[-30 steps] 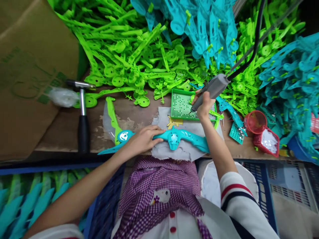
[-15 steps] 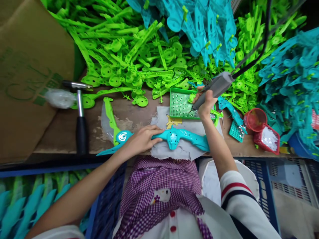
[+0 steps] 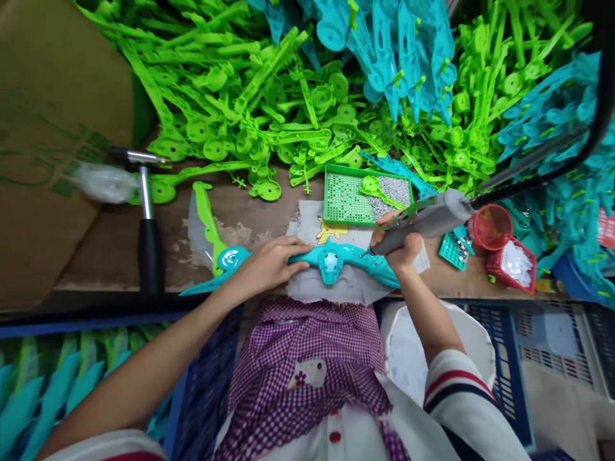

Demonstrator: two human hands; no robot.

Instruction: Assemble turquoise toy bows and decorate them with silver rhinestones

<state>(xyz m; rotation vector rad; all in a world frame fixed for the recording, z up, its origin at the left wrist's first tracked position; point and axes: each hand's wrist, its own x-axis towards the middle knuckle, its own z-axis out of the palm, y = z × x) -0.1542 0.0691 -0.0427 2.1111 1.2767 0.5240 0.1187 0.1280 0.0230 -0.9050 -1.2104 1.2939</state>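
On a grey cloth (image 3: 307,288) lies a long teal plastic piece (image 3: 330,264), part of a toy with a green blade-like arm (image 3: 207,214) at its left end. My left hand (image 3: 273,262) is closed round the piece left of its raised middle, thumb on the near side and fingers on the far side. My right hand (image 3: 403,253) grips a grey electric screwdriver (image 3: 427,221), tilted with its tip down at the right part of the teal piece. Whether the tip touches a screw is too small to tell. Behind is a green tray (image 3: 343,195) holding many small screws (image 3: 394,191).
Heaps of green plastic parts (image 3: 240,96) and teal parts (image 3: 403,57) fill the back. At left are a hammer (image 3: 150,250) and a cardboard box (image 3: 52,147). Red containers (image 3: 512,272) stand at right. A blue crate (image 3: 177,410) is below the bench edge.
My right hand has brought the screwdriver from over the screw tray down and nearer, onto the right part of the teal piece. My left hand keeps its hold. The view has shifted slightly.
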